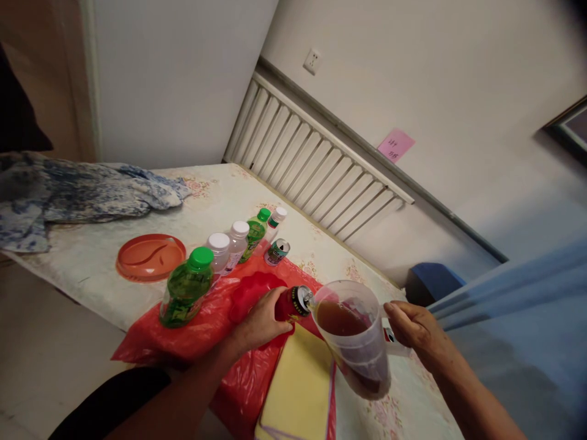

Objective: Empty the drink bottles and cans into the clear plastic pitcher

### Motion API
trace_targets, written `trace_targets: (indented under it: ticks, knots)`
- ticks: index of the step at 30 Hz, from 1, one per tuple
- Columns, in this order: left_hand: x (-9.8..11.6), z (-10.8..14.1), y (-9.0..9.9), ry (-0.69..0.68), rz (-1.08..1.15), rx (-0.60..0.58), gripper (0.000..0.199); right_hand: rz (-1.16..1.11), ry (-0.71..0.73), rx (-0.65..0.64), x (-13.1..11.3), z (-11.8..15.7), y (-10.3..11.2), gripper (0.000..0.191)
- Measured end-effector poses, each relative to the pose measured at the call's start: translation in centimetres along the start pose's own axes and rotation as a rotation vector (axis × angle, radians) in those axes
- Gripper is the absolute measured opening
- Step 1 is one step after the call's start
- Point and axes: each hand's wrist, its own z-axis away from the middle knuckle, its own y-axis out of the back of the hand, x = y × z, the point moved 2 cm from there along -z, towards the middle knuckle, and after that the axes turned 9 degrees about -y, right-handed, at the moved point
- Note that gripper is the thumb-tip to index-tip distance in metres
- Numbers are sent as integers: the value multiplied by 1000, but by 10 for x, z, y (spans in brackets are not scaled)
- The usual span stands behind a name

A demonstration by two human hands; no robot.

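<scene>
My left hand [261, 324] is closed around a red drink can [288, 304] with a dark and gold band near its top. The can is tipped sideways, its opened end at the rim of a clear plastic pitcher [364, 360]. Brown liquid [342, 319] stands in the pitcher, which leans toward the can. On the pitcher's other side, my right hand [415, 327] grips its handle, mostly hidden by the fingers. Below the can lies a folded yellow cloth [298, 385] on a red plastic bag [238, 391]. A bright red scalloped piece [254, 290] is behind my left hand.
A row on the table holds a large green bottle [187, 290], white-capped bottles [219, 253], a smaller green bottle [255, 232] and a small can [277, 252]. An orange-red lid [149, 258] lies left, near patterned fabric [101, 189]. A radiator [316, 159] runs behind.
</scene>
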Motion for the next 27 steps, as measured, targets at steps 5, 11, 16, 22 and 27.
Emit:
trace_targets:
  ticks: [5, 11, 16, 22, 27]
  knots:
    - [0, -1, 0, -6, -8, -4, 69, 23, 4, 1, 1, -2, 1, 45]
    - [0, 0, 1, -17, 3, 1, 69, 28, 2, -7, -4, -1, 1, 46]
    - [-1, 1, 0, -13, -2, 0, 69, 10, -12, -14, -3, -1, 0, 46]
    - [-1, 0, -1, -3, -3, 4, 70, 32, 4, -13, -3, 0, 1, 45]
    - [0, 1, 0, -5, -14, -1, 68, 33, 5, -7, -2, -1, 1, 45]
